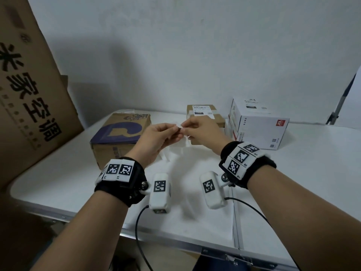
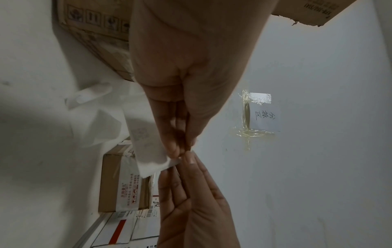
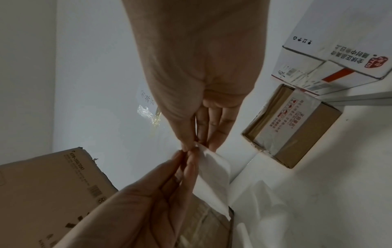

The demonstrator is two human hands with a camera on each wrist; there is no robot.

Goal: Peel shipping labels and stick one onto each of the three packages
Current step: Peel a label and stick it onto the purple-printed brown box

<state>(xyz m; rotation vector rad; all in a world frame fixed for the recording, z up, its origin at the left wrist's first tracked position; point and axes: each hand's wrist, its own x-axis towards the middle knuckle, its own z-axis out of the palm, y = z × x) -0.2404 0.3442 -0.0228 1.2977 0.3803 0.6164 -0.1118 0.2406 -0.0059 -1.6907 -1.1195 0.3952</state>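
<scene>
Both hands meet above the table's middle and pinch one white shipping label (image 1: 179, 128) at its corner. My left hand (image 1: 176, 131) holds it between thumb and fingers; my right hand (image 1: 184, 128) pinches the same corner from the other side. The label (image 2: 146, 146) hangs down from the fingertips, also seen as the label (image 3: 214, 171). Three packages stand behind: a brown box with purple print (image 1: 121, 133), a small brown box (image 1: 207, 122) with a label (image 1: 202, 110) on top, and a white box (image 1: 259, 132) with a label (image 1: 252, 104) on top.
Loose white backing sheets (image 1: 175, 153) lie on the white table (image 1: 78, 188) under the hands. A large printed cardboard carton (image 1: 29, 85) leans at the left. A tripod leg (image 1: 340, 102) stands at the far right. The wall is close behind the boxes.
</scene>
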